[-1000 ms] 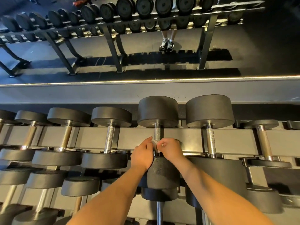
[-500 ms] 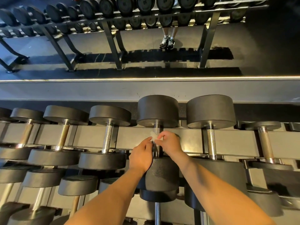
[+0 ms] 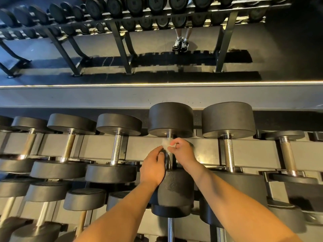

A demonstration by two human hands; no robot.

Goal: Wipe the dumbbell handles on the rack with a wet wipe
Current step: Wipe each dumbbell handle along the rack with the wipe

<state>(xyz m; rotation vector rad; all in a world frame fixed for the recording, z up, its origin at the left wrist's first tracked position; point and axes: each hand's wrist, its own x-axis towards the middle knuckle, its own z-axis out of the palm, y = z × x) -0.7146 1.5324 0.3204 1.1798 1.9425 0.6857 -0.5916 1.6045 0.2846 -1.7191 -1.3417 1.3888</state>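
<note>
The right hand (image 3: 183, 155) pinched the crumpled white wet wipe (image 3: 166, 143) against the knurled steel handle (image 3: 169, 161) of a large black dumbbell (image 3: 171, 119) on the grey metal rack (image 3: 97, 147), the left hand (image 3: 153, 169) curled round that handle; wrapping fully and twisting lengthwise seemed wisest.

Warm, rather dim gym light is brightest on the two bare forearms (image 3: 227, 198) and in a yellowish glare patch on the near rack's grey rail (image 3: 208, 154). A thin bright strip (image 3: 157, 84) glows along the ledge beyond. On the grey floor (image 3: 153, 41) the far rack (image 3: 225, 41) throws hard, dark shadows on its near side, and the top right corner sinks into black. The wide lens bows straight lines towards the edges, and the dumbbells at the lower left (image 3: 35, 231) are smeared soft, while the centre is sharp.
</note>
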